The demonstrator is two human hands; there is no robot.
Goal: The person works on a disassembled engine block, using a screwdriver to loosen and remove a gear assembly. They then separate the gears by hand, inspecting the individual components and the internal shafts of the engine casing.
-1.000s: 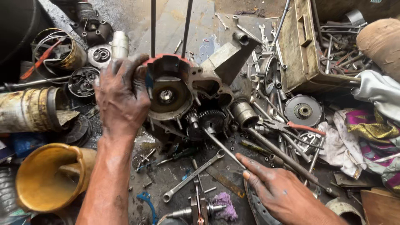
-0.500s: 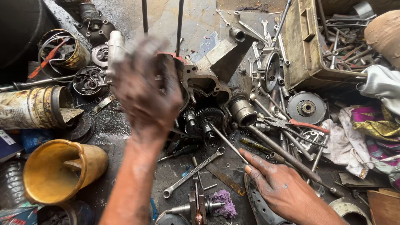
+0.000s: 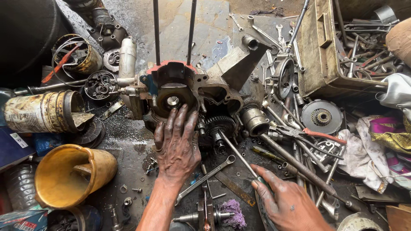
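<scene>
A greasy engine crankcase (image 3: pixel 195 87) lies open on the oily floor, with two long studs (image 3: pixel 156 30) rising from it and a toothed gear cluster (image 3: pixel 219 126) at its near right. My left hand (image 3: pixel 176 143) rests flat on the near edge of the case, fingers spread toward the round bearing bore (image 3: pixel 172 101), holding nothing. My right hand (image 3: pixel 284 201) at the lower right grips a long thin screwdriver (image 3: pixel 239 156) whose shaft reaches up to the gears.
Yellow plastic jug (image 3: pixel 70 175) lower left. Rusty tin (image 3: pixel 40 111) on its side at left. Wooden toolbox (image 3: pixel 325 47) of wrenches upper right. Clutch disc (image 3: pixel 321 116), red-handled pliers (image 3: pixel 312 134), long steel rods (image 3: pixel 295 164), ring spanner (image 3: pixel 205 177), rags (image 3: pixel 385 141) and loose bolts lie around.
My left hand has come off the top of the crankcase and dropped to its near edge, uncovering the bearing bore. The right hand stays on the screwdriver.
</scene>
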